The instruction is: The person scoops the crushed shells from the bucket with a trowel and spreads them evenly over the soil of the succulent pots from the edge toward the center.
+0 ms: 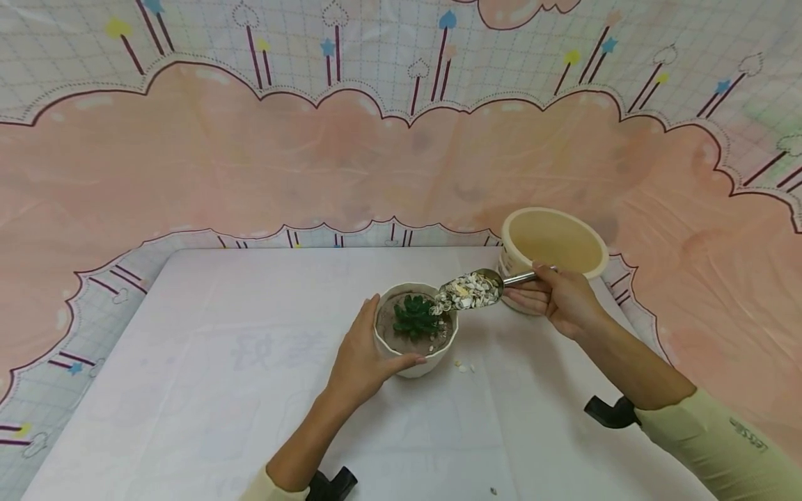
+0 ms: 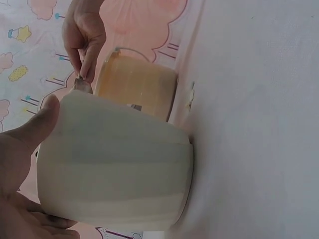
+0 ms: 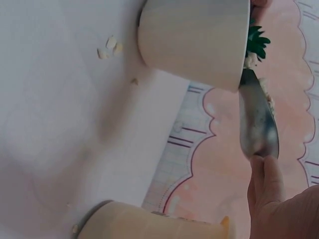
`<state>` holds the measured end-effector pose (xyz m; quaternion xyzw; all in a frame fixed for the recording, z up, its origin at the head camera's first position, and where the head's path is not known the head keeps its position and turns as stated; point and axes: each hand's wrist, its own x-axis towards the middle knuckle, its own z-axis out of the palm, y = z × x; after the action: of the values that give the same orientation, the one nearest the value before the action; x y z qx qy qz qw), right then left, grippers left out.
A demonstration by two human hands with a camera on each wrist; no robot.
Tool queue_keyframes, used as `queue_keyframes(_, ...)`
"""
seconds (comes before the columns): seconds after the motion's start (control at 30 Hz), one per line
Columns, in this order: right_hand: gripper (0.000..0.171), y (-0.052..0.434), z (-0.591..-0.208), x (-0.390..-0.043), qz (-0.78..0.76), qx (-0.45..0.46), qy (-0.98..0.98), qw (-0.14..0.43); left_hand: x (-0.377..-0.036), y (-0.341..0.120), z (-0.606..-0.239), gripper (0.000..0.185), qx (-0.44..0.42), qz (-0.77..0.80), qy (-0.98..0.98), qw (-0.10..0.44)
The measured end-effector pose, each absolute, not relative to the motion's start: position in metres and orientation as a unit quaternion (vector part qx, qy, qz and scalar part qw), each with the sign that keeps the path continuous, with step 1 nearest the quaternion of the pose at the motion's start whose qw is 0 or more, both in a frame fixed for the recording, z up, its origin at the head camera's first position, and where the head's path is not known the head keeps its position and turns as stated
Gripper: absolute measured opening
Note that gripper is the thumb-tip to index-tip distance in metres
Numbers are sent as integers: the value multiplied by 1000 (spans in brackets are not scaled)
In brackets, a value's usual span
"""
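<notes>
A white pot [image 1: 416, 370] stands on the table, filled with grey-brown soil around a green succulent [image 1: 415, 316]. My left hand [image 1: 362, 362] holds the pot by its rim, thumb at the near side and fingers at the left. My right hand [image 1: 573, 299] grips the handle of a metal scoop [image 3: 259, 119] heaped with pale stone chips [image 1: 468, 291]. The scoop's tip reaches over the pot's right rim, beside the plant. Some chips lie on the soil along the pot's right side. In the left wrist view the pot wall [image 2: 114, 164] hides most of the scoop.
A cream bucket [image 1: 554, 240] stands at the table's back right, behind my right hand. A few loose chips [image 1: 464, 367] lie on the white table [image 1: 250, 390] right of the pot. Patterned cloth [image 1: 313, 160] hangs behind.
</notes>
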<state>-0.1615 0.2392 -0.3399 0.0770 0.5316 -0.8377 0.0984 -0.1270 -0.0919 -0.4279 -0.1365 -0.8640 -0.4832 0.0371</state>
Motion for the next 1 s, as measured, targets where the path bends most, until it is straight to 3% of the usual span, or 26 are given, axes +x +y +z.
queue_keyframes(0.3, 31, 239, -340, -162, -837, 71, 534, 95, -119, -84, -424, 127, -120, -489, -864, 16)
queue_keyframes(0.43, 34, 239, -340, -162, -837, 67, 534, 96, -115, -73, -423, 134, -108, -472, -873, 53)
queue_keyframes(0.73, 34, 237, -339, -164, -834, 74, 538, 97, -120, -71, -424, 129, -120, -425, -891, 106)
queue_keyframes(1.0, 30, 234, -337, -166, -833, 80, 540, 91, -128, -83, -426, 130, -140, -441, -884, 67)
